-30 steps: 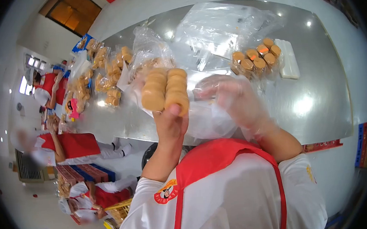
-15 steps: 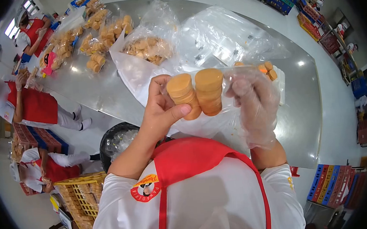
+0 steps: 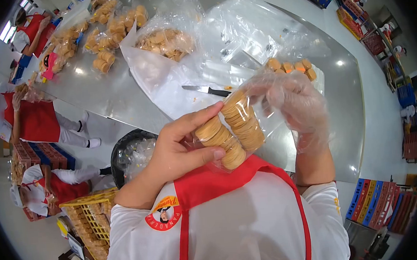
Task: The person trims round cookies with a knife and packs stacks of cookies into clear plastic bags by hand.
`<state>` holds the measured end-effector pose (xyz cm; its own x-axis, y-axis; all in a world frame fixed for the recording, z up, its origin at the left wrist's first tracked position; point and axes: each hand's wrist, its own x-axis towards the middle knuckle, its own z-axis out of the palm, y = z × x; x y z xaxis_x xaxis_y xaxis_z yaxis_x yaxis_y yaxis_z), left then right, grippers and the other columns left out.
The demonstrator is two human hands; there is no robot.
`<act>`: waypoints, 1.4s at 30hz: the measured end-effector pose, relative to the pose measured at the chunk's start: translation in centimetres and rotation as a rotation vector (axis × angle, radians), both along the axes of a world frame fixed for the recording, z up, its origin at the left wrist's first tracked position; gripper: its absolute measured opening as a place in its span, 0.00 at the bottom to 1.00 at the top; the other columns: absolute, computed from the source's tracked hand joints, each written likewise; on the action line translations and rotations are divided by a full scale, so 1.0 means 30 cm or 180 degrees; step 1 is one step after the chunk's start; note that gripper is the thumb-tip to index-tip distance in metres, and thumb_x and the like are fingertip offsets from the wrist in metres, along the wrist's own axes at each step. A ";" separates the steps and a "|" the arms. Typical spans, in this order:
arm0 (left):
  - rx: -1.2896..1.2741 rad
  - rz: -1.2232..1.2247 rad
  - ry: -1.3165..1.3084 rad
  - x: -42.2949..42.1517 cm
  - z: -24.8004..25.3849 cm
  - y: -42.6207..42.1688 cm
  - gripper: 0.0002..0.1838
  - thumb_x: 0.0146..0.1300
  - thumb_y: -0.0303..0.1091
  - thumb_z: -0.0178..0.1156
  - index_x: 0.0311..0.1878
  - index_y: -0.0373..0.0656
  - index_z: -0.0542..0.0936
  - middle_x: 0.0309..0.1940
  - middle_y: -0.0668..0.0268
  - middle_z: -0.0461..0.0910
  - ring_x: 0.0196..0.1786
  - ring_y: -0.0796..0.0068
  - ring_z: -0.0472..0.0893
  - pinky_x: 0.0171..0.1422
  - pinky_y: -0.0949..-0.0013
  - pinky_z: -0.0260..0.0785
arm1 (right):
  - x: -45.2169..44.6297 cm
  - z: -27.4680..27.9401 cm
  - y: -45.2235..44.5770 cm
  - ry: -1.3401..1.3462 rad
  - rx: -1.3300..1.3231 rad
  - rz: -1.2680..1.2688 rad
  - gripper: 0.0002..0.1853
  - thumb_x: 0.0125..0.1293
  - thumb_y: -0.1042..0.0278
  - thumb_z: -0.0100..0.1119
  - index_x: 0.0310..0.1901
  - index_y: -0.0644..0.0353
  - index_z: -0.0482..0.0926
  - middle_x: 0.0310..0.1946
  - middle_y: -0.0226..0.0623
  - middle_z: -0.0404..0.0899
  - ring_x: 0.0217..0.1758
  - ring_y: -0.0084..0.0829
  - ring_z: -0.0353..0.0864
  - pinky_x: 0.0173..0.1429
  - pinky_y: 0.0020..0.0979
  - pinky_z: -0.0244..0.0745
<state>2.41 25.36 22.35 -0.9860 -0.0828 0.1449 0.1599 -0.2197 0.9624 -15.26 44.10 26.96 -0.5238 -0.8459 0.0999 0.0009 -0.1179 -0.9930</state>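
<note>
In front of my chest, a clear plastic bag of round tan cookies (image 3: pixel 243 128) is held tilted, with two stacks side by side in it. My bare left hand (image 3: pixel 170 141) grips its lower left side, thumb and fingers around the stacks. My right hand (image 3: pixel 299 103), in a clear plastic glove, has its fingers curled at the upper right end of the bag, on the loose plastic. Just beyond the bag, a black-handled knife (image 3: pixel 206 89) lies on white plastic sheeting (image 3: pixel 159 87). More cookies (image 3: pixel 291 66) sit past my right hand.
A large open bag of cookies (image 3: pixel 166 42) and clear plastic bags (image 3: pixel 259 22) cover the far table. Packed cookie bags (image 3: pixel 103 62) are at left. A lined black bin (image 3: pixel 123 153) and yellow crate (image 3: pixel 96 217) stand left of me. Co-workers in red aprons (image 3: pixel 32 113) are at left.
Both hands have brought the bag lower, towards my chest, and turned it so the stacks lean. The knife and the cookies beyond my right hand now show more plainly.
</note>
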 end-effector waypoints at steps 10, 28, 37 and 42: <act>0.0413 0.0125 -0.0248 0.023 -0.022 0.009 0.24 0.62 0.31 0.66 0.61 0.37 0.73 0.45 0.67 0.79 0.48 0.79 0.78 0.53 0.72 0.70 | -0.026 -0.113 -0.045 -0.0360 0.0507 0.1034 0.27 0.70 0.48 0.55 0.43 0.71 0.84 0.48 0.50 0.83 0.54 0.39 0.82 0.55 0.35 0.76; 0.1327 -0.0043 -0.1113 -0.117 -0.019 -0.022 0.10 0.71 0.37 0.54 0.38 0.41 0.75 0.28 0.72 0.77 0.28 0.85 0.73 0.34 0.78 0.67 | 0.018 -0.047 -0.150 -0.0523 0.1174 0.1635 0.22 0.68 0.53 0.59 0.48 0.68 0.84 0.41 0.42 0.86 0.42 0.27 0.84 0.46 0.29 0.79; -0.0258 -0.0137 -0.0548 -0.027 0.048 -0.012 0.22 0.69 0.36 0.60 0.60 0.38 0.66 0.49 0.66 0.73 0.52 0.78 0.72 0.58 0.73 0.66 | 0.088 0.044 -0.076 0.0191 0.1590 0.0000 0.21 0.68 0.53 0.57 0.41 0.66 0.86 0.30 0.38 0.84 0.34 0.28 0.81 0.41 0.29 0.79; -0.0573 0.0177 -0.0167 -0.023 0.014 0.041 0.20 0.69 0.31 0.60 0.59 0.39 0.67 0.49 0.65 0.73 0.53 0.78 0.72 0.58 0.73 0.65 | 0.125 0.029 -0.023 0.0975 0.1264 -0.0379 0.24 0.61 0.45 0.58 0.27 0.61 0.81 0.16 0.31 0.71 0.21 0.24 0.70 0.25 0.29 0.62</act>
